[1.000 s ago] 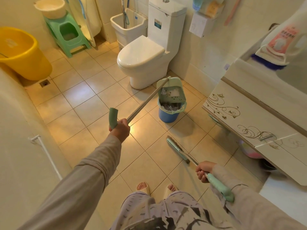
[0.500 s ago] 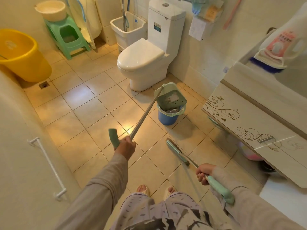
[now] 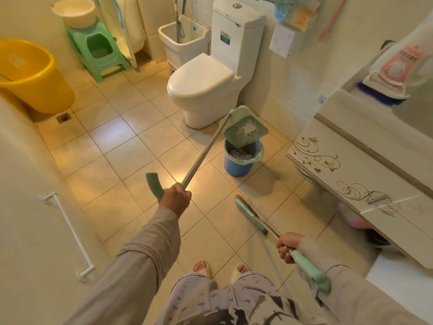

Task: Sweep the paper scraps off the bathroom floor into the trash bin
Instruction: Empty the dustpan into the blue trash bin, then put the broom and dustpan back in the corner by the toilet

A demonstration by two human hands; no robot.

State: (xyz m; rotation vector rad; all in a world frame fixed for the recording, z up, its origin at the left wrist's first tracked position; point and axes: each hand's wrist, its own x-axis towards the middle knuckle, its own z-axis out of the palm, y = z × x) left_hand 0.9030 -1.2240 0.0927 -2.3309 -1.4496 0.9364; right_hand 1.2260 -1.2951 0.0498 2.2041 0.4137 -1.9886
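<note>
The right hand is nearest, fist wrapped round the broom handle; its brush head rests on the floor just ahead of that hand; the left hand, further out, is clenched on the dustpan pole near its green grip; the pole runs up and away from it to the pan, tipped over the blue bin; a pale scrap seems to cling inside the pan; crumpled paper lies in the bin; beyond stands the toilet.
</note>
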